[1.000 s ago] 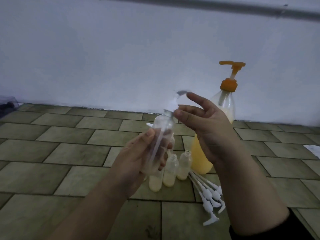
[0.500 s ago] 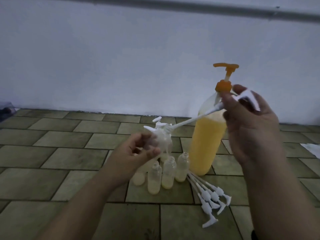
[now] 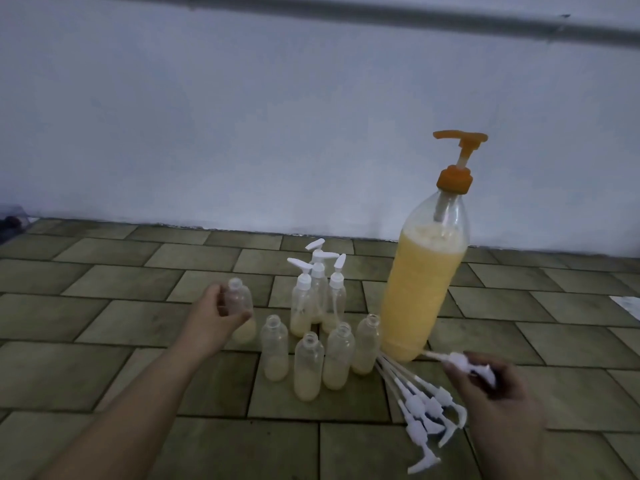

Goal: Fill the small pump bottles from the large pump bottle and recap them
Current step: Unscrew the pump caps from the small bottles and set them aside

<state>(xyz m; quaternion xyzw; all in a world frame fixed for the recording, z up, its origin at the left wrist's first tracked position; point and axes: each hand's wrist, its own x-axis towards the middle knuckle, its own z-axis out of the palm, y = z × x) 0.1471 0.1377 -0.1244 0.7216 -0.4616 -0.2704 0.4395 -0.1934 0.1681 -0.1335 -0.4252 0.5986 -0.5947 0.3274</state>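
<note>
The large bottle of yellow liquid with an orange pump stands upright on the tiled floor. My left hand grips a small uncapped clear bottle low at the left end of the group. My right hand holds a white pump cap just above the floor, its tube pointing toward the large bottle's base. Several open small bottles with a little yellowish liquid stand in front. Three capped small bottles stand behind them.
A pile of loose white pump caps lies on the floor right of the open bottles, next to my right hand. A white wall rises behind. A white scrap lies at the far right edge.
The pump cap came out of the small bottle. My right hand carried it down to the floor beside the cap pile. My left hand lowered the open bottle to the left of the group.
</note>
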